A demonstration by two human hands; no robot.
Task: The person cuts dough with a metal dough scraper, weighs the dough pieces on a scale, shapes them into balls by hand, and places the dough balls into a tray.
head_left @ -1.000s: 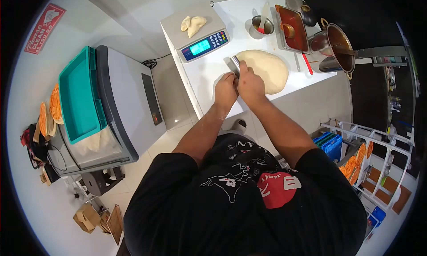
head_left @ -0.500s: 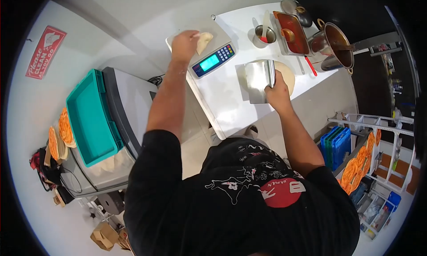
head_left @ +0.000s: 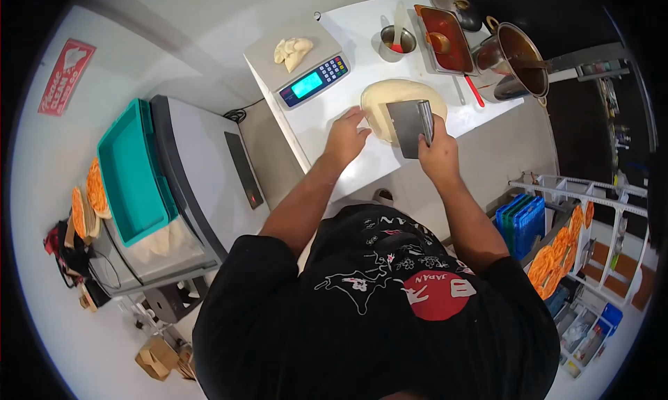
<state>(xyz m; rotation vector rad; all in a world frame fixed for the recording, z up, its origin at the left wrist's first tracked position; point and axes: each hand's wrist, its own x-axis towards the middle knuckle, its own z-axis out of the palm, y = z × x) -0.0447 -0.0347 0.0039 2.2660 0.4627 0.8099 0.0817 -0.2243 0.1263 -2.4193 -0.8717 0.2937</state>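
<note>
A large flat mass of dough (head_left: 381, 97) lies on the white table (head_left: 334, 146). My right hand (head_left: 440, 153) is closed around the handle of a dough scraper (head_left: 409, 125), whose wide metal blade is over the dough's right part; I cannot tell whether its edge touches. At the dough's left edge is my left hand (head_left: 348, 137), its fingers apart and nothing in them. Smaller pieces of dough (head_left: 293, 52) sit in a pile on the plate of the digital scale (head_left: 306, 87), at the table's far left.
Toward the back right stand a metal cup (head_left: 390, 51) with a spatula, a tray of red sauce (head_left: 452, 42) with a ladle, and a large pot (head_left: 518, 56). A red-handled utensil (head_left: 474, 92) lies nearby. A teal bin (head_left: 132, 177) is at left, sauced pizza bases (head_left: 557, 257) at right.
My left hand has let go of dough on the scale and moved down right to the large dough. The scraper has tilted, uncovering more of that dough. The view has shifted slightly.
</note>
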